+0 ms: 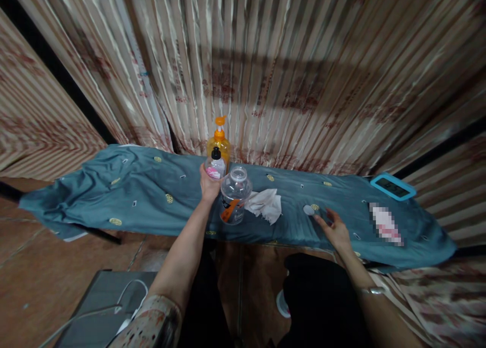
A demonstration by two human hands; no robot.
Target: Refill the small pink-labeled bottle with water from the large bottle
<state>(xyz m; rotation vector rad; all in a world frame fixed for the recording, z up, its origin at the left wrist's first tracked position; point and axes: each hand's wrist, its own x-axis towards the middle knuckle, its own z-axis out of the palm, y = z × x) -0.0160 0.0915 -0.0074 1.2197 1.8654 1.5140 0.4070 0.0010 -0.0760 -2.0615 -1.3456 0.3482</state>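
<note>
The left hand (211,185) is clamped on the small bottle (214,166), its fingers wrapped round the lower part from the left. The bottle stands about upright near the middle of the table (190,198), black cap on top and a pink-and-white label facing out. Just behind it is the pump bottle (224,148), yellow with an orange pump head, partly hidden by the small one.

The jar (241,191) stands upright just right of the left hand, nearer the table's front edge — clear, with an orange and black print low on its side and its mouth facing up. A crumpled white rag (266,204) lies right beside it.

Farther right, a pale round disc (308,210) lies flat on the table. The right hand (331,225) is close by, thumb and fingers apart and nothing between them; whether the fingertips touch the disc, I cannot tell.

Toward the right end, a blue-framed clock (393,186) lies near the back edge, with a blurred pink-and-white item (386,225) in front of it. The table wears a teal cover with small yellow prints — behind it hangs a striped curtain (266,84).
</note>
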